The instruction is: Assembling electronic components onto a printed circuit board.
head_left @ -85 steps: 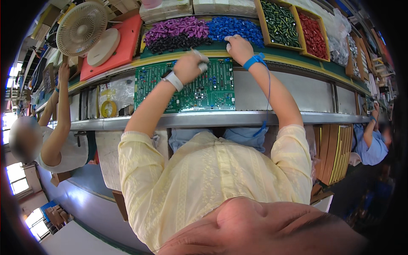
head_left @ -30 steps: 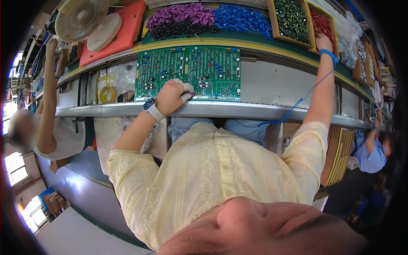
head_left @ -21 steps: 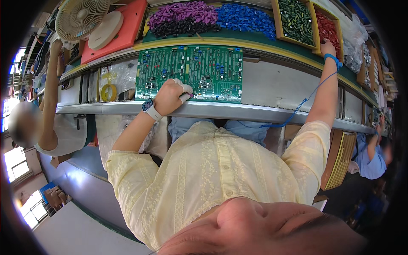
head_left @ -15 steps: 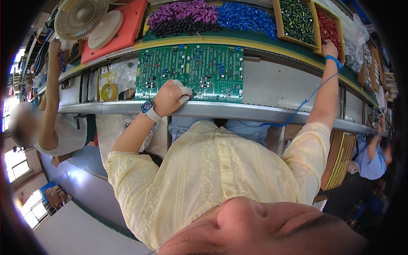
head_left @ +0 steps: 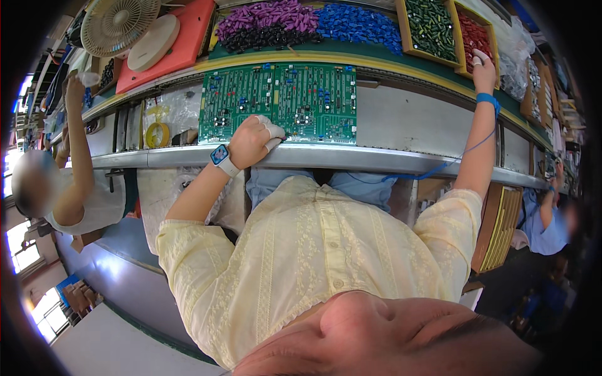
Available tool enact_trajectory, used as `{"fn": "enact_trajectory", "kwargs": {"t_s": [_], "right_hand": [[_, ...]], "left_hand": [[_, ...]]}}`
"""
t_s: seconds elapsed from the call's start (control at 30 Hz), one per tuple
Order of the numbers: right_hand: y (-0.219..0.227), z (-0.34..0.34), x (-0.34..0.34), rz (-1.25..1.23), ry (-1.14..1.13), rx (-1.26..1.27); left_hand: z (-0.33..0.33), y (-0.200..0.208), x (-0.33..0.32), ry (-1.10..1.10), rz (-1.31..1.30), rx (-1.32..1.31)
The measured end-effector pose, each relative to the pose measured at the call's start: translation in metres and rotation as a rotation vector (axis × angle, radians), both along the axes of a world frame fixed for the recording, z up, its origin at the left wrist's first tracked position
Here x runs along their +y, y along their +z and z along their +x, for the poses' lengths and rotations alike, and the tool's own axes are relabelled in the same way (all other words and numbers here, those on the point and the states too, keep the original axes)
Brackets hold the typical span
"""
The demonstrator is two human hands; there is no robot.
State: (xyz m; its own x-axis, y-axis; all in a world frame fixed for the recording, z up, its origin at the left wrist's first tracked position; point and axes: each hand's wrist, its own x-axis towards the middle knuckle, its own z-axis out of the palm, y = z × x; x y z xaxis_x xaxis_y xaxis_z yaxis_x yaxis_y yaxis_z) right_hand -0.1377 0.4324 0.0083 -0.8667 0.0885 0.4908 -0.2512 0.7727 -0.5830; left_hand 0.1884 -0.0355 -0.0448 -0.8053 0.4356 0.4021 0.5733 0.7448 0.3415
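A green circuit board (head_left: 313, 94), made of two like halves with many small parts, lies on the rail in front of me. My left hand (head_left: 254, 139) rests at the board's near edge, its fingers curled and capped with white finger cots. A small purplish bit shows at these fingertips, too small to make out. Far to the right, my right hand (head_left: 483, 70) reaches into a yellow-edged box (head_left: 494, 67) of small red components (head_left: 475, 34). White cots cover some of its bent fingers, and what lies between the fingertips is hidden.
Purple components (head_left: 276, 17), black ones (head_left: 251, 41) and blue ones (head_left: 357, 28) lie heaped along the far side. Green components (head_left: 429, 28) fill another box. A fan (head_left: 119, 25) and yellow tape roll (head_left: 158, 134) are leftward. A blue cord (head_left: 433, 174) trails from my right wristband. Other people work at both sides.
My right hand has shifted slightly up and left over the red components, and its capped fingers now show. My left hand stays at the board's near edge.
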Motion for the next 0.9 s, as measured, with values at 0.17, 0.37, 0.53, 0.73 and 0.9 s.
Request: {"fn": "enact_trajectory", "kwargs": {"t_s": [0.17,0.37,0.53,0.73,0.9], "right_hand": [[-0.003,0.099,-0.08,-0.267,0.655,-0.203],[-0.017,0.215,-0.146,-0.079,0.878,-0.421],[-0.024,0.235,-0.167,0.32,0.971,-0.205],[-0.039,0.229,-0.177,0.413,0.952,-0.183],[-0.04,0.225,-0.179,0.46,0.925,-0.149]], "left_hand": [[0.001,0.0,0.004,0.015,0.004,-0.029],[-0.002,0.0,0.008,-0.037,-0.083,0.015],[0.0,-0.005,0.012,-0.014,-0.1,0.034],[0.003,-0.003,0.013,0.024,-0.072,0.015],[0.003,-0.003,0.013,0.034,-0.085,0.004]]}}
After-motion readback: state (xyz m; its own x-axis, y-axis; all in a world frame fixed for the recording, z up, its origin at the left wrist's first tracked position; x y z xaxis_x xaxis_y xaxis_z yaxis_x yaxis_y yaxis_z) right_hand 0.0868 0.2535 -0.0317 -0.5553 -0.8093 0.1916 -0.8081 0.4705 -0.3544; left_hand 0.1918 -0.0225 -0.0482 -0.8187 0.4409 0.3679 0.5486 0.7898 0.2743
